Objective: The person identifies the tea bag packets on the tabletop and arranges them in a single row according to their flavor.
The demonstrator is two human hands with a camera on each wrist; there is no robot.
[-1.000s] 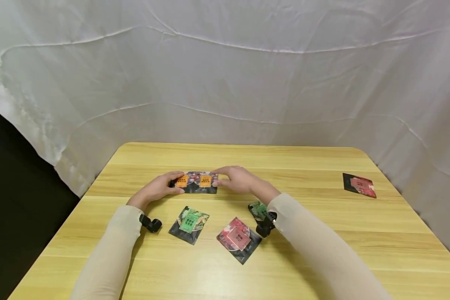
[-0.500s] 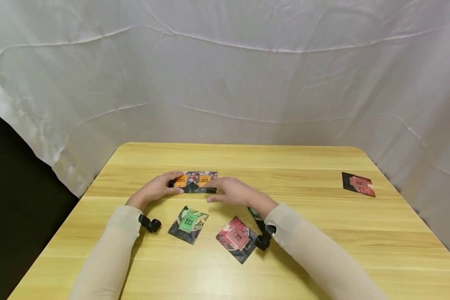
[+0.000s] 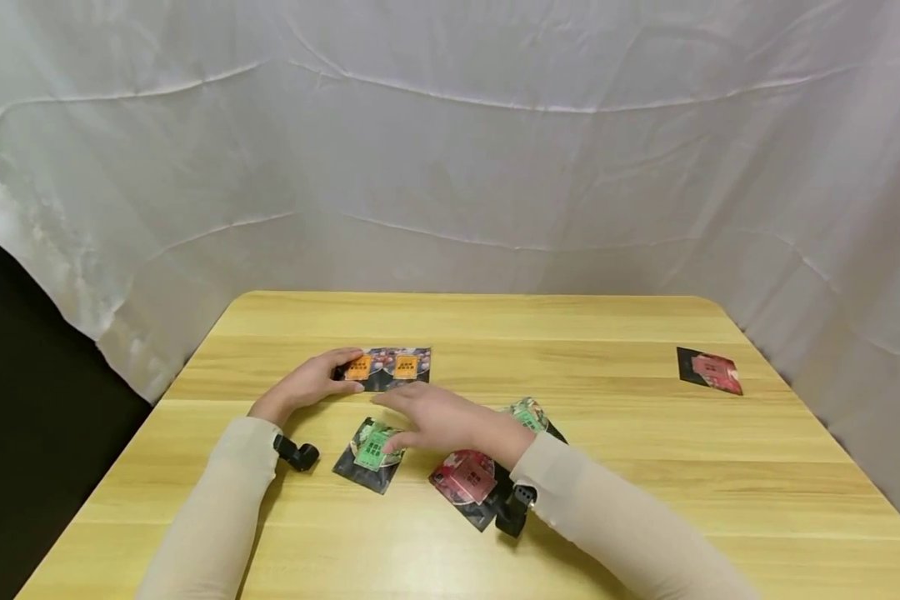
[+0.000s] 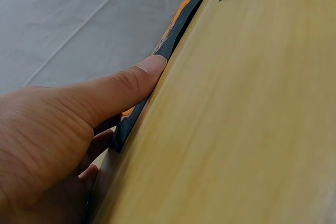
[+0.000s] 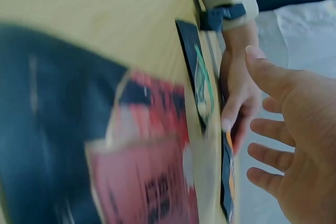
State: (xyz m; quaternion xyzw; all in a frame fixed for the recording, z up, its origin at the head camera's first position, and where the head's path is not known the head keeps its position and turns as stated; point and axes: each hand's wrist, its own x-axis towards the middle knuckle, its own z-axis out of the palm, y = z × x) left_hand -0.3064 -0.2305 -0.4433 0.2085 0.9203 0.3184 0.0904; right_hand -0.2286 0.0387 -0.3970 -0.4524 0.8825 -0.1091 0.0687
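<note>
Left of frame centre, the left hand (image 3: 311,382) grips an orange-labelled packet (image 3: 357,367); the right hand (image 3: 438,419), fingers spread, hovers by a green-labelled packet (image 3: 371,454).

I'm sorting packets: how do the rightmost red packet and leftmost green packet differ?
The rightmost red packet has a red label; the leftmost green packet a green one. The red one's black end points left; the green one's faces the near side. The right hand overlaps the green one in the head view, not the red. Both bear dark lettering.
</note>
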